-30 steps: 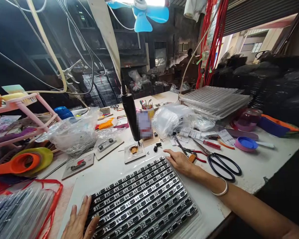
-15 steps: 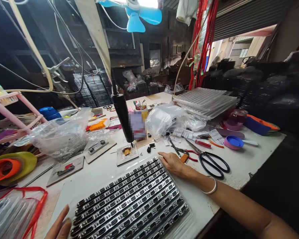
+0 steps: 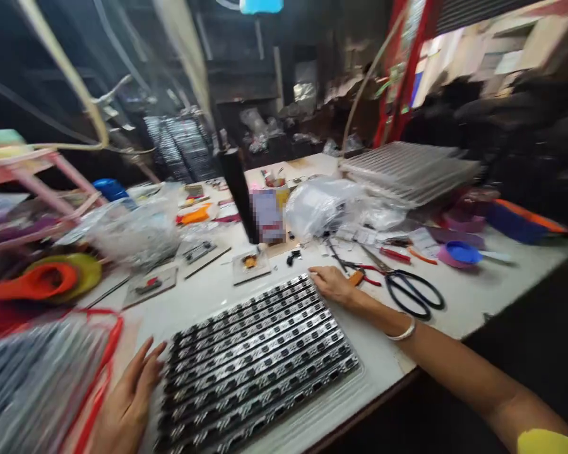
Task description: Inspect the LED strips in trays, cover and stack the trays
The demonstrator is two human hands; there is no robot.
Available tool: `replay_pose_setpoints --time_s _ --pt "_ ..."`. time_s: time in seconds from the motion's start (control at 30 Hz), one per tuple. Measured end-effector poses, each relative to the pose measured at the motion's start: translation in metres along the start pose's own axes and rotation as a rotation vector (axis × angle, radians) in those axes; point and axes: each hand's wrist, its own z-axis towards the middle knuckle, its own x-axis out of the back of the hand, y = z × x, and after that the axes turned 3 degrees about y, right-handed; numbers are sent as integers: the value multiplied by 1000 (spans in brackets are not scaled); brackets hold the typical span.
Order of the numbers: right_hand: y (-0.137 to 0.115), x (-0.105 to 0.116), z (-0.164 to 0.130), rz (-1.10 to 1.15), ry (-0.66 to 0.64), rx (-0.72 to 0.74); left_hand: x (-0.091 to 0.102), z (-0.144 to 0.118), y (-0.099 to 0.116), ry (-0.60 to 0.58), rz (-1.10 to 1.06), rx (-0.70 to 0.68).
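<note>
In front of me lies a clear plastic tray (image 3: 355, 384) packed with rows of black connectors (image 3: 260, 353) with shiny metal faces. My left hand (image 3: 130, 400) is beside the tray's left edge, fingers stretched out and slightly apart; blur hides whether they touch it. My right hand (image 3: 334, 287) has its fingers curled at the tray's far right corner and appears to grip the rim. A bangle is on the right wrist. Beyond that corner lie small black parts (image 3: 293, 256) and a small board holding an orange-brown part (image 3: 250, 260).
Large black-handled scissors (image 3: 414, 293) and orange-handled pliers (image 3: 356, 277) lie right of my right hand. A black electric screwdriver (image 3: 239, 192) hangs over the table. Clear bags (image 3: 326, 202) and stacked trays (image 3: 407, 170) stand behind. Red-edged bag (image 3: 116, 328) at left.
My view has shifted and blurred, so the scene sits higher in the picture. More of my left hand shows beside the tray. My right hand stays at the tray's far corner.
</note>
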Motion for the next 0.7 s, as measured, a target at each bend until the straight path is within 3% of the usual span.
replay_pose_setpoints --time_s 0.1,0.17,0.4,0.7 --pt "5 -2 -1 10 -18 20 1 -9 30 -23 -54 100" --pt "12 -5 1 15 -29 42 -1 -11 38 -12 -127 110" --pt "33 -13 2 -80 32 60 -2 -20 37 43 -164 125" --pt "18 -4 -2 -60 -33 3 -7 -19 39 -23 -122 55"
